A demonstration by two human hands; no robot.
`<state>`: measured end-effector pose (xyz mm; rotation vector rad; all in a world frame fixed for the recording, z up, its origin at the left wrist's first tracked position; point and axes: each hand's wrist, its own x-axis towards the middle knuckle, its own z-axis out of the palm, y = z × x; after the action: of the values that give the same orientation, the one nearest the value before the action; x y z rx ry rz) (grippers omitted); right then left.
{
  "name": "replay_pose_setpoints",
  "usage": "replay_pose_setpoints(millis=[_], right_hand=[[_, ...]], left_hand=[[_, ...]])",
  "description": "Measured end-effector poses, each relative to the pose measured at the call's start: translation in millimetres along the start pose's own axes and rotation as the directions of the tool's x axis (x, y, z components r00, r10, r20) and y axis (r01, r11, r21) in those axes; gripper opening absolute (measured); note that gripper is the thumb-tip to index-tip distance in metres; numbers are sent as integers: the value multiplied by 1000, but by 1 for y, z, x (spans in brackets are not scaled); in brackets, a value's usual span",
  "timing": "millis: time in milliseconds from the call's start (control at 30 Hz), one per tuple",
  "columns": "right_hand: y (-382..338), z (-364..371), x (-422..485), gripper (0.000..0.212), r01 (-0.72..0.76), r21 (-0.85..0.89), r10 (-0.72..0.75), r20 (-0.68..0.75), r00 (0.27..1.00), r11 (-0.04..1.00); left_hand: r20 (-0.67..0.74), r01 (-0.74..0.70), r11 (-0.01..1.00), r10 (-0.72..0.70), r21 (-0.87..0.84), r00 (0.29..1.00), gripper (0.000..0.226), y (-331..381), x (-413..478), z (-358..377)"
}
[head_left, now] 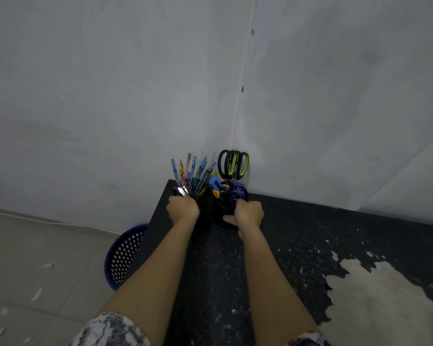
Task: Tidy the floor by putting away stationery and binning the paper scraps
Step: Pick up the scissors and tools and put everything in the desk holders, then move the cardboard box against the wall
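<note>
Table: black table with worn, flaking paint, in a white-walled corner.
Floor: paper scraps lie left, near a blue perforated bin.
Left grip: left hand curled round the pencil holder.
Right grip: right hand clasps the scissors holder.
</note>
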<state>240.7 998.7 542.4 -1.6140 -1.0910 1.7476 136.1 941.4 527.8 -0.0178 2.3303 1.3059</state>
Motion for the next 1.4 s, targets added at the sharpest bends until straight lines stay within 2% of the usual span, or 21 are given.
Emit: replay_pose_setpoints(millis=[267, 400, 500, 600, 733, 833, 933, 1033, 1200, 1400], right_hand=[[-5, 0, -7, 36, -40, 3, 40, 21, 999, 999], [4, 1, -10, 34, -25, 12, 25, -1, 1000, 1000], [16, 1, -13, 50, 60, -178, -81, -111, 991, 982], [36, -4, -26, 66, 131, -427, -199, -118, 973, 895], [60, 0, -51, 73, 262, -695, -355, 10, 935, 670], [75, 17, -75, 72, 391, -777, -474, 137, 870, 493], [90, 46, -105, 69, 532, -783, -541, 309, 782, 323], [106, 79, -137, 68, 629, -738, -510, 454, 731, 245], [158, 154, -212, 59, 778, -605, -407, 677, 614, 168], [255, 251, -326, 56, 880, -460, -237, 848, 475, 118]], left_hand=[[58, 19, 1000, -17, -23, 998, 44, -5, -6, -4], [123, -13, 997, 22, -73, 992, 50, -12, -10, -8], [128, -114, 990, 125, -86, 984, 63, -29, -11, -17], [88, -237, 971, 234, 28, 968, 72, -50, -21, -35], [22, -337, 927, 338, 161, 941, 74, -75, -37, -70], [-10, -346, 915, 356, 207, 934, 72, -94, -38, -101], [-51, -343, 910, 364, 232, 930, 71, -117, -37, -138], [-100, -323, 917, 353, 235, 930, 72, -142, -37, -176], [-270, -212, 958, 260, 196, 927, 72, -201, -32, -278], [-449, -8, 986, 82, 164, 890, 68, -305, -30, -427]])
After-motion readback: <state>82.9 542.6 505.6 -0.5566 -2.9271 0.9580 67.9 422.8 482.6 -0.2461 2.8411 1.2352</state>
